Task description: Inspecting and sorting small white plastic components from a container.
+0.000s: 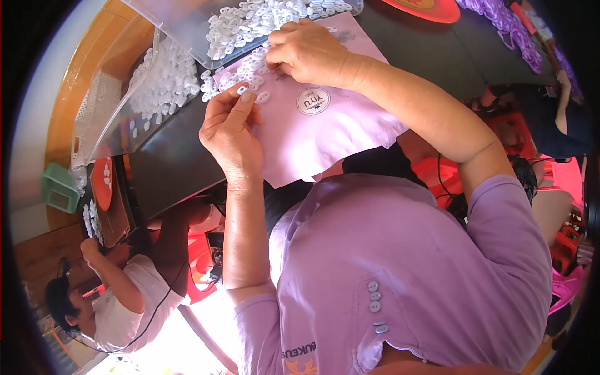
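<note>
A pink sheet (294, 147) with a round printed mark lies over the table's edge and hangs toward my lap. My left hand (234, 134) is closed at the sheet's left side, with a small white oval piece (242, 90) pinched between thumb and forefinger. Farther up, my right hand (306, 53) is curled low over the sheet. Its fingertips are at a loose heap of white oval pieces (253, 62), and what they grip, if anything, is hidden. One more white piece (263, 97) lies alone on the sheet between my hands.
Behind my hands stands a clear plastic bin (181, 28) with many white pieces. Another pile (165, 78) lies to its left. An orange-red plate (431, 11) and purple cord (494, 19) are at far right. A co-worker (134, 294) sits at lower left.
</note>
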Demonstrator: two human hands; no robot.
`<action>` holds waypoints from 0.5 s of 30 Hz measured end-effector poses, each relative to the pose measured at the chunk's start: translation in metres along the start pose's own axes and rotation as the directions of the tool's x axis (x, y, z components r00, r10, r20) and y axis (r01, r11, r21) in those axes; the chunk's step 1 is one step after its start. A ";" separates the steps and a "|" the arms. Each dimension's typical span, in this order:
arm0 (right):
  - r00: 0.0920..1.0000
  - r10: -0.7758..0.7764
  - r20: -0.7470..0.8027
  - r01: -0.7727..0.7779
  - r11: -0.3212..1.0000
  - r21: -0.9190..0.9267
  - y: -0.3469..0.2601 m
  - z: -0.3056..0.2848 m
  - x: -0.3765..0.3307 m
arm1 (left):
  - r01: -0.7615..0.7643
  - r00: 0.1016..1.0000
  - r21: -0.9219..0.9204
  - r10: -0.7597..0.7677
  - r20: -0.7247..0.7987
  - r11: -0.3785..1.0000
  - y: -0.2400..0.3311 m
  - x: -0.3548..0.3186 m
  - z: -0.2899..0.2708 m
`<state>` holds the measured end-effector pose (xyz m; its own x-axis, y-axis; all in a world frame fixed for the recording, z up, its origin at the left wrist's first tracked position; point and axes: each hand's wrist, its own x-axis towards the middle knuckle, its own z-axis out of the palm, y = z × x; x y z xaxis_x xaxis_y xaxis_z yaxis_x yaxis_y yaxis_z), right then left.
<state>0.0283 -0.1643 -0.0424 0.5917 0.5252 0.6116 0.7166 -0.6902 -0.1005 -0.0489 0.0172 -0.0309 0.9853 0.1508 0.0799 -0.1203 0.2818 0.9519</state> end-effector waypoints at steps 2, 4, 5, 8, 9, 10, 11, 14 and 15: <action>0.999 0.002 0.036 0.000 0.999 -0.034 -0.004 -0.001 0.000 | 0.001 1.000 0.027 -0.001 -0.005 1.000 -0.002 -0.001 0.000; 0.998 0.007 0.069 -0.002 0.997 -0.071 -0.005 -0.002 0.000 | -0.024 0.999 0.018 0.023 0.032 1.000 -0.004 0.000 0.001; 0.997 0.012 0.075 -0.007 0.998 -0.069 -0.005 -0.002 0.000 | -0.023 0.999 0.012 0.023 0.032 1.000 -0.004 0.000 0.001; 0.997 0.020 0.080 -0.016 0.999 -0.052 -0.004 0.001 0.000 | -0.016 0.999 -0.004 0.016 0.029 1.000 -0.003 0.000 0.002; 0.997 0.022 0.080 -0.019 0.999 -0.035 -0.004 0.002 0.000 | -0.012 1.000 -0.022 0.013 0.027 1.000 -0.003 0.000 0.002; 0.997 0.022 0.080 -0.020 0.999 -0.035 -0.005 0.002 0.000 | -0.008 1.000 -0.040 0.009 0.026 0.999 -0.003 0.001 0.002; 0.996 0.018 0.083 -0.015 0.999 -0.042 -0.005 0.002 0.000 | -0.007 1.000 -0.040 0.008 0.026 0.999 -0.003 0.001 0.002; 0.997 0.002 0.078 0.003 0.998 -0.070 -0.007 0.003 0.001 | -0.012 1.000 -0.013 0.012 0.026 1.000 -0.003 0.001 0.003; 0.997 -0.007 0.071 0.014 0.995 -0.095 -0.008 0.004 0.001 | 0.000 0.999 0.028 -0.001 0.038 1.000 -0.002 0.002 0.003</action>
<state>0.0246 -0.1567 -0.0439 0.6114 0.5642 0.5549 0.6866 -0.7269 -0.0174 -0.0461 0.0142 -0.0321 0.9894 0.1145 0.0898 -0.1166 0.2550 0.9599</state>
